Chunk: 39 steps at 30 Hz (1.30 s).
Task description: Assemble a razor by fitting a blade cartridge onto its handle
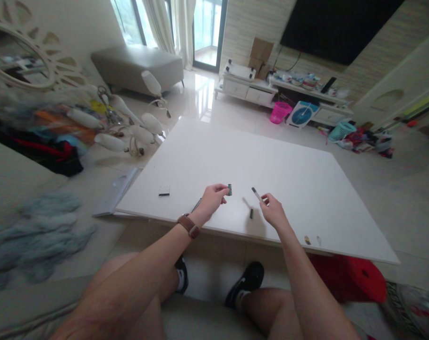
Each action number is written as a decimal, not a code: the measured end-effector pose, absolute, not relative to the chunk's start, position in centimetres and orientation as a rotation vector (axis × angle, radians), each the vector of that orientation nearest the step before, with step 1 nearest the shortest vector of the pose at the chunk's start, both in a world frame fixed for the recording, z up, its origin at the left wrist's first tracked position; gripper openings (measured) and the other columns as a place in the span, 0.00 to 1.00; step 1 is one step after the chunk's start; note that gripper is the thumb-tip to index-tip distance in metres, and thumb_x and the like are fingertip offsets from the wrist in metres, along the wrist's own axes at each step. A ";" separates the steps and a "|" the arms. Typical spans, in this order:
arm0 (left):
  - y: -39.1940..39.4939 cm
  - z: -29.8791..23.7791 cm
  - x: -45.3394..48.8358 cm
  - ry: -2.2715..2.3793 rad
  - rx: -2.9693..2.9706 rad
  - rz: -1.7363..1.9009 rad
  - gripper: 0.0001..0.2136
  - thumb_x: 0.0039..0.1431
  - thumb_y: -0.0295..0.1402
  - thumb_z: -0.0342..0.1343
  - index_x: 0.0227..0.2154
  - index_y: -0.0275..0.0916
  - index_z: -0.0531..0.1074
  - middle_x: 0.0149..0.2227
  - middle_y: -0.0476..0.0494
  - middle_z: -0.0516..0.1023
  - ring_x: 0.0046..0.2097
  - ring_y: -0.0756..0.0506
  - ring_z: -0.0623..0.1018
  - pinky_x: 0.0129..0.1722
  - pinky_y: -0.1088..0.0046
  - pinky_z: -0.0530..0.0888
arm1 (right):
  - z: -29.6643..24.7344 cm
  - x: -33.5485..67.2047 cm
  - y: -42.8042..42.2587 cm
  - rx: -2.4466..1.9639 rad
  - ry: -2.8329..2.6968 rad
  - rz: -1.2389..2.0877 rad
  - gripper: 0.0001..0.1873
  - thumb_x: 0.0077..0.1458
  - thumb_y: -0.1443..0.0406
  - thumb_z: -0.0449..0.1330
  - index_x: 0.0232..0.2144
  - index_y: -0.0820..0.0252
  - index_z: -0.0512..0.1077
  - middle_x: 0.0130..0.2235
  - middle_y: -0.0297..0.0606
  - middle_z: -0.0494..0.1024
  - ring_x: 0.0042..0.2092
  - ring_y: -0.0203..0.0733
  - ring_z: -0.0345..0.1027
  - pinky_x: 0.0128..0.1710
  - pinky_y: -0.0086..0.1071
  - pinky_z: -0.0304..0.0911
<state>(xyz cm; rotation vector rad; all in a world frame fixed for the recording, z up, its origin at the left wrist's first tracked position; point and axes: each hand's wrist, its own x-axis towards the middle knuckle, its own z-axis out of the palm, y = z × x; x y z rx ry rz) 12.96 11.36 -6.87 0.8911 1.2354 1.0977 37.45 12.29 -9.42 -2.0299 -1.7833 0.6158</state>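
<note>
My left hand (211, 200) is raised just above the white board (299, 174) and pinches a small green piece (229, 189) between thumb and fingertips. My right hand (272, 209) is closed on a thin grey stick-like tool (256, 193) that points up and to the left. A second small green piece (252, 213) lies on the board between the two hands, close to the right one. A brown watch sits on my left wrist.
A small black-and-white block (164, 191) lies on the board to the left, and two tiny items (307, 240) near its front right edge. A white lamp fixture (129, 125) lies on the floor at left, a red object (352, 278) under the board at right.
</note>
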 end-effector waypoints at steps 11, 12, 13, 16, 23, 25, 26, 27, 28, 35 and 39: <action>10.6 -6.2 13.8 1.170 0.972 0.951 0.06 0.53 0.29 0.58 0.30 0.32 0.77 0.29 0.44 0.78 0.24 0.54 0.70 0.27 0.77 0.67 | -7.0 32.4 10.5 -1.547 -1.631 0.928 0.16 0.53 0.54 0.61 0.39 0.58 0.73 0.29 0.31 0.70 0.24 0.33 0.58 0.25 0.28 0.56; 10.6 -6.2 13.8 1.170 0.973 0.947 0.05 0.53 0.29 0.58 0.30 0.33 0.77 0.29 0.44 0.78 0.24 0.54 0.70 0.27 0.77 0.67 | -6.8 32.2 10.4 -1.518 -1.638 0.955 0.17 0.53 0.54 0.62 0.41 0.58 0.72 0.31 0.31 0.71 0.23 0.32 0.56 0.24 0.28 0.55; 10.5 -6.3 13.9 1.173 0.978 0.941 0.05 0.53 0.29 0.58 0.30 0.33 0.77 0.29 0.44 0.78 0.24 0.54 0.70 0.27 0.77 0.67 | -6.7 32.1 10.3 -1.489 -1.649 0.981 0.19 0.53 0.54 0.63 0.44 0.57 0.72 0.32 0.31 0.72 0.23 0.31 0.55 0.23 0.28 0.54; 10.4 -6.8 14.2 1.195 1.044 0.906 0.06 0.53 0.29 0.58 0.32 0.33 0.78 0.31 0.44 0.79 0.25 0.53 0.71 0.28 0.76 0.68 | -6.6 31.7 10.2 -1.423 -1.678 1.039 0.21 0.54 0.54 0.62 0.48 0.57 0.73 0.35 0.33 0.75 0.22 0.29 0.53 0.21 0.27 0.51; 10.3 -8.5 14.5 1.181 1.215 0.852 0.07 0.50 0.25 0.58 0.34 0.33 0.77 0.30 0.43 0.78 0.27 0.51 0.74 0.29 0.75 0.70 | -7.4 31.6 10.0 -1.344 -1.721 1.070 0.17 0.55 0.56 0.61 0.43 0.60 0.77 0.40 0.40 0.79 0.30 0.36 0.65 0.27 0.27 0.60; 10.3 -8.7 14.5 1.190 1.178 0.843 0.10 0.50 0.25 0.58 0.37 0.33 0.74 0.29 0.45 0.77 0.27 0.50 0.75 0.29 0.74 0.70 | -7.3 31.8 10.0 -1.386 -1.736 1.060 0.16 0.54 0.56 0.61 0.41 0.59 0.77 0.38 0.39 0.79 0.26 0.33 0.61 0.24 0.26 0.56; 10.3 -8.8 14.5 1.196 1.156 0.846 0.11 0.50 0.25 0.58 0.39 0.34 0.73 0.28 0.45 0.77 0.27 0.50 0.75 0.29 0.74 0.70 | -7.2 32.0 10.0 -1.410 -1.741 1.055 0.15 0.54 0.57 0.62 0.40 0.59 0.76 0.36 0.37 0.78 0.24 0.32 0.59 0.23 0.26 0.53; 10.4 -8.9 14.5 1.199 1.137 0.857 0.13 0.49 0.24 0.58 0.40 0.34 0.72 0.27 0.46 0.76 0.27 0.50 0.75 0.30 0.74 0.70 | -7.2 32.1 10.1 -1.430 -1.750 1.048 0.13 0.53 0.57 0.62 0.38 0.59 0.76 0.34 0.36 0.78 0.23 0.31 0.57 0.22 0.26 0.52; 10.4 -8.9 14.5 1.201 1.118 0.876 0.13 0.49 0.24 0.58 0.40 0.35 0.70 0.27 0.47 0.76 0.28 0.50 0.75 0.31 0.74 0.71 | -7.2 32.2 10.1 -1.446 -1.763 1.036 0.12 0.53 0.58 0.62 0.36 0.59 0.76 0.32 0.34 0.77 0.23 0.31 0.56 0.22 0.26 0.51; 10.7 -8.8 14.4 1.195 1.064 0.940 0.13 0.49 0.23 0.57 0.40 0.36 0.68 0.28 0.47 0.76 0.31 0.49 0.76 0.36 0.72 0.72 | -7.4 32.2 10.3 -1.501 -1.871 1.004 0.08 0.52 0.60 0.62 0.32 0.60 0.75 0.27 0.31 0.74 0.25 0.34 0.60 0.26 0.27 0.54; 10.5 -8.7 14.4 1.162 1.048 0.967 0.12 0.50 0.23 0.58 0.39 0.36 0.67 0.29 0.46 0.76 0.31 0.49 0.76 0.36 0.72 0.72 | -7.4 31.6 9.9 -1.422 -1.894 0.979 0.10 0.54 0.60 0.61 0.35 0.59 0.77 0.32 0.34 0.78 0.27 0.34 0.62 0.27 0.27 0.56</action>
